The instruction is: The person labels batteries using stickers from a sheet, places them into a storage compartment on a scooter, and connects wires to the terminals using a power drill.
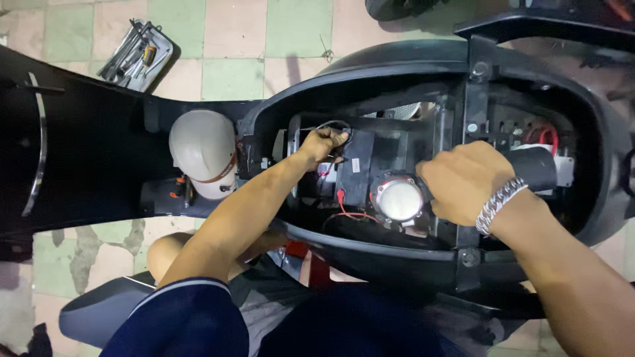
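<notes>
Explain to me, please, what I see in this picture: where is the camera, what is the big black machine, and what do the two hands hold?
The camera sits on a person's head and looks down at their own bare arms. The big black plastic body looks like a scooter with its seat compartment opened, so wires and parts inside are visible. The left hand is closed around thin dark wires deep in the opening. The right hand, with a silver chain bracelet on the wrist, grips a black cylinder-shaped light whose round bright lens shines into the compartment. A beige helmet rests on the scooter's footboard. On the tiled floor lies a small tray of metal hand tools.
</notes>
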